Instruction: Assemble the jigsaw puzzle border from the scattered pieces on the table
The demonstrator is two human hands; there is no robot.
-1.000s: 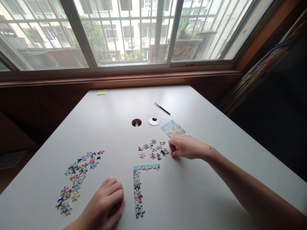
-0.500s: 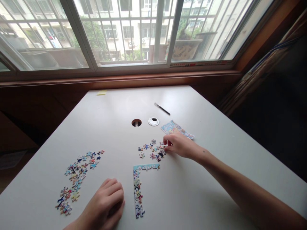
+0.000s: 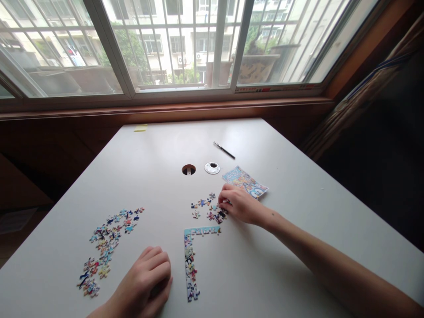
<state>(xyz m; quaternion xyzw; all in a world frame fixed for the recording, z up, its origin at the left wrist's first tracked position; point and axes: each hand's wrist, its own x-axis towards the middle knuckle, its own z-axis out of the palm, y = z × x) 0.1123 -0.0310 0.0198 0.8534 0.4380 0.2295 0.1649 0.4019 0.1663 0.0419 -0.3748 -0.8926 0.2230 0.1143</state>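
My right hand (image 3: 239, 204) reaches over the small cluster of loose puzzle pieces (image 3: 205, 207) in the middle of the white table (image 3: 298, 212). Its fingers are curled and pinched down on the cluster's right edge; what they grip is too small to name. My left hand (image 3: 145, 282) rests knuckles up near the front edge, fingers curled under, just left of the joined L-shaped puzzle border (image 3: 191, 256). A bigger spread of loose pieces (image 3: 107, 245) lies further left.
A colourful picture card (image 3: 245, 181) lies behind my right hand. Further back are a round cable hole (image 3: 188, 169), its white cap (image 3: 212, 168), a black pen (image 3: 224, 150) and a yellow note (image 3: 140, 128). A window sill runs behind the table.
My right hand has slid left from the table beside the cluster onto the cluster's right edge. The left hand has stayed still.
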